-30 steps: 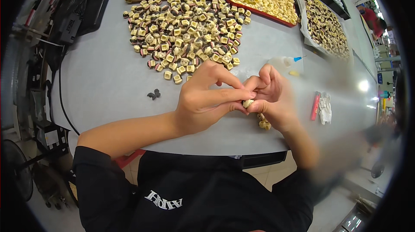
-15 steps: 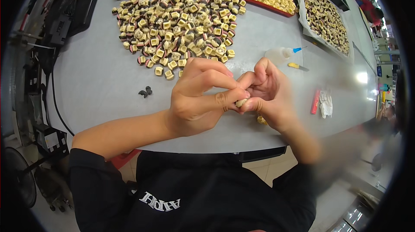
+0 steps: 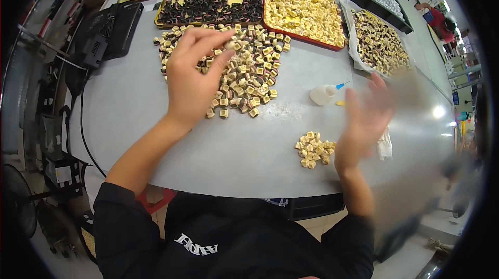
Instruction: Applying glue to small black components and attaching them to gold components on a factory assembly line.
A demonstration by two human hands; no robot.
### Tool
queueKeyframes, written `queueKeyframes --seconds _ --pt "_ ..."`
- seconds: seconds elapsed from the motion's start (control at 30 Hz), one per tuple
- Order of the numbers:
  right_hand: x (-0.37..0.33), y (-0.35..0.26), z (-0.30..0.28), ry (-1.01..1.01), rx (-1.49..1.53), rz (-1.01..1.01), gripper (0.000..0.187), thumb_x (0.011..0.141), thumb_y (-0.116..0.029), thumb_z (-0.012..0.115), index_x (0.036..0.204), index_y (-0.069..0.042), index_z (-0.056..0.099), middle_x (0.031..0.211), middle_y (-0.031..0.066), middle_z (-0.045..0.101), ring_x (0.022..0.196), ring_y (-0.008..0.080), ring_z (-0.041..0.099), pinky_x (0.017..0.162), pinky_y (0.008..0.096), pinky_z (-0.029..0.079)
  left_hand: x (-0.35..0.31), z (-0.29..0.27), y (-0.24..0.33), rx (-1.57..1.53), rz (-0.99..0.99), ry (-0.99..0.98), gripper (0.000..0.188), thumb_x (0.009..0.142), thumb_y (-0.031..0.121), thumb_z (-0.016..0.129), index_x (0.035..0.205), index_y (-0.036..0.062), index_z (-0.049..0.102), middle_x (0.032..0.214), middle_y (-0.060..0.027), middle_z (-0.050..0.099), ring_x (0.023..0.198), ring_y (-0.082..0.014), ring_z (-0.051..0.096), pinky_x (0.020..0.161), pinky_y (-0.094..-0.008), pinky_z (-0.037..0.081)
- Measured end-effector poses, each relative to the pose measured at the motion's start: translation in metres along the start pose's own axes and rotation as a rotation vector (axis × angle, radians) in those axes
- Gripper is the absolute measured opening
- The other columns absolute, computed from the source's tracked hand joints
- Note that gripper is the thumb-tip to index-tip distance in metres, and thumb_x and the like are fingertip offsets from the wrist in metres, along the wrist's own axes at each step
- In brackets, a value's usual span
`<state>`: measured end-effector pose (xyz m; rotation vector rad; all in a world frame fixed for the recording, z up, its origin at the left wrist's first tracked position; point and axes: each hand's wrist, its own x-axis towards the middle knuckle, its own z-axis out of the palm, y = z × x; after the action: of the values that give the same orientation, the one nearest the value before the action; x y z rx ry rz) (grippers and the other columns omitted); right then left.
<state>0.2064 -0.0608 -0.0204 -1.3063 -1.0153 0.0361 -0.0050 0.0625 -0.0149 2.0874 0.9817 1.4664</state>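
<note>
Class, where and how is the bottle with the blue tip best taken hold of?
Probably the bottle is best gripped around its wide, translucent body, coming from the left: the blue tip and thin needle point toward the right, away from that approach. Whether it stands or lies is hard to tell.

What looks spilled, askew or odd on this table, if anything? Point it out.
A whitish, speckled patch marks the smooth grey tabletop, just right of the near end of the heaped small cream-and-black pieces. It stands out against plainer surface; whether residue or wear, I cannot tell.
</note>
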Motion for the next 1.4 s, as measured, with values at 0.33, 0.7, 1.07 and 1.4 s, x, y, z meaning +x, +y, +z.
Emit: queueKeyframes --seconds 0.33,0.7,1.07,1.4 --pt "0.004 0.015 0.002 -0.310 -0.095 0.487 0.050 0.078 -0.010 0.067 0.121 0.001 0.042 0.125 0.0108 0.045 0.112 0.0187 0.043 0.096 0.0322 0.034 0.023 -0.109 0.008 0.353 -0.189 -0.601 0.027 0.063 0.010 0.076 0.087 0.0031 0.065 0.079 -0.0053 0.058 0.069 -0.0173 0.055 0.063 -0.0288 0.044" --pt "0.008 0.016 0.006 -0.565 -0.211 0.607 0.035 0.078 -0.002 0.060 0.111 -0.004 0.049 0.102 0.0059 0.053 0.086 0.0123 0.051 0.075 0.0257 0.043 -0.045 -0.100 0.003 0.212 -0.552 -0.735 0.020 0.063 0.004 0.074 0.074 -0.0006 0.058 0.072 -0.0087 0.055 0.069 -0.0202 0.055 0.062 -0.0299 0.044" --pt "-0.005 0.049 -0.002 -0.515 -0.275 0.255 0.026 0.082 -0.002 0.055 0.108 -0.005 0.051 0.089 0.0063 0.056 0.077 0.0133 0.054 0.068 0.0264 0.044 -0.055 -0.079 0.020 0.202 -0.385 -0.538 0.018 0.066 -0.001 0.071 0.075 -0.0010 0.056 0.076 -0.0074 0.052 0.069 -0.0184 0.053 0.063 -0.0277 0.044" --pt "0.003 0.034 -0.002 -0.514 -0.242 0.180 0.023 0.082 -0.001 0.057 0.104 -0.001 0.050 0.092 0.0166 0.059 0.084 0.0272 0.059 0.073 0.0342 0.046 -0.065 -0.073 0.014 0.241 -0.253 -0.464 0.012 0.068 -0.006 0.066 0.078 -0.0028 0.059 0.076 -0.0069 0.054 0.065 -0.0166 0.051 0.059 -0.0264 0.042"
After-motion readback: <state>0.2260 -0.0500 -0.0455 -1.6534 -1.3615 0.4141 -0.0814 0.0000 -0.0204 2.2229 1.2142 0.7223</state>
